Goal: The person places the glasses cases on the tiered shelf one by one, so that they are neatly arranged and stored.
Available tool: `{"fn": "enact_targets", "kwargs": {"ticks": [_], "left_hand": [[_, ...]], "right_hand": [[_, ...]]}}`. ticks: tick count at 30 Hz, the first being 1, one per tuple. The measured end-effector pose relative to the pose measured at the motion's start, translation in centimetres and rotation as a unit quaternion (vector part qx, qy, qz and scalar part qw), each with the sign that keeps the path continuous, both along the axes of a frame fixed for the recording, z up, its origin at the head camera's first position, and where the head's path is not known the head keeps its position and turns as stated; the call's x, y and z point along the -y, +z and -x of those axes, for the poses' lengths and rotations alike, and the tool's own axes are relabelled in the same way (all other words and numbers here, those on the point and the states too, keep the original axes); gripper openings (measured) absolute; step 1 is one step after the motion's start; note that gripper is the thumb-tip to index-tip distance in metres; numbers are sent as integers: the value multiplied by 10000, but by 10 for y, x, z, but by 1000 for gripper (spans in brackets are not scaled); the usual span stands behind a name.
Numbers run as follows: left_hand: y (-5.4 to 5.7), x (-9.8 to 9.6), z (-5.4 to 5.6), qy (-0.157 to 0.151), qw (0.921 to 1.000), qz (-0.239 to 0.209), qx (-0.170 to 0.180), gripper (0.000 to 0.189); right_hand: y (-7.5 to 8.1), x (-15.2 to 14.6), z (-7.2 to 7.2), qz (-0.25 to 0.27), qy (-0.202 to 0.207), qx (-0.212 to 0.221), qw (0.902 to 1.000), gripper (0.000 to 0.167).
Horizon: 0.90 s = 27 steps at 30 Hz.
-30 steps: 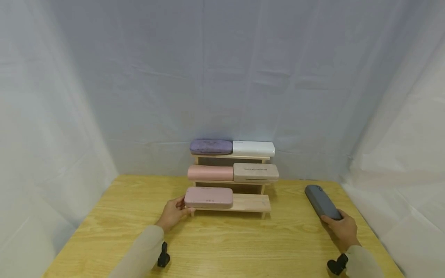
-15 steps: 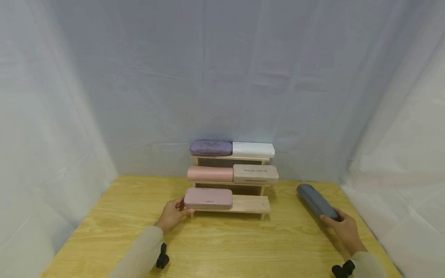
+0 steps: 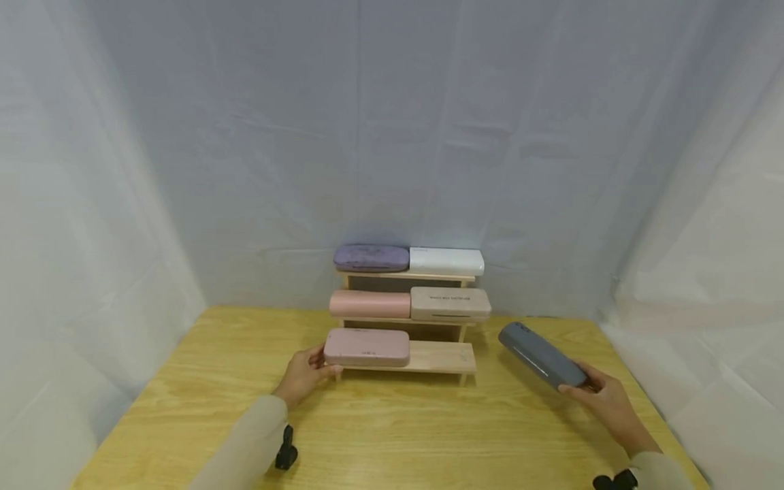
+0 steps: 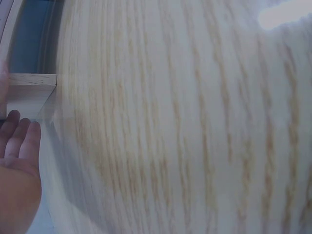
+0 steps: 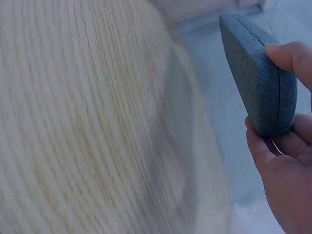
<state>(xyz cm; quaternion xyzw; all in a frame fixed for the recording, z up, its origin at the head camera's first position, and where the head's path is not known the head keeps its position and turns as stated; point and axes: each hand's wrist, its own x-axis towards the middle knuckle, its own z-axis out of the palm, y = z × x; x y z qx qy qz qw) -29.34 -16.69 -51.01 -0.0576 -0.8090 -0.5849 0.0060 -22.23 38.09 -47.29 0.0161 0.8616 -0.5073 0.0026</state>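
Observation:
Near the table's right side, my right hand [image 3: 603, 401] pinches the near end of a grey-blue glasses case [image 5: 258, 78], thumb on one side and fingers on the other. That case slants up to the left, its shadow on the table below. A three-step wooden rack [image 3: 444, 356] stands in the middle. On its lowest step, at the left, lies a dusty-pink glasses case [image 3: 367, 347]. My left hand [image 3: 303, 376] rests at that step's left end, thumb tip on the front edge. In the left wrist view its other fingers [image 4: 30, 146] extend loosely beside the step's wooden leg.
The middle step bears a light-pink case [image 3: 370, 304] and a beige case [image 3: 450, 303] with lettering. A purple case [image 3: 371, 258] and a white case [image 3: 446, 261] lie on the top step. White cloth [image 3: 392, 136] hangs around the wooden table [image 3: 398, 435].
The far end of the grey-blue case has swung left toward the rack, turning in my right hand's grip. My right forearm has shifted a little right. The left hand stays where it was.

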Motion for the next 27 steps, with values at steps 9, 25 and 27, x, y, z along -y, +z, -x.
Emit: {"fn": "enact_targets", "kwargs": {"ticks": [9,25,27], "left_hand": [[1,0,1,-37,10000,21,-23,70],[0,0,0,-3,10000,-21,-28,70],[0,0,0,-31,10000,-28,-45,70]], "right_hand": [[5,21,-4,420,477,-287,9976,73],[1,70,16,1016,1387,53,9851,75],[0,74,20,991,1510,21,9835,75]]}}
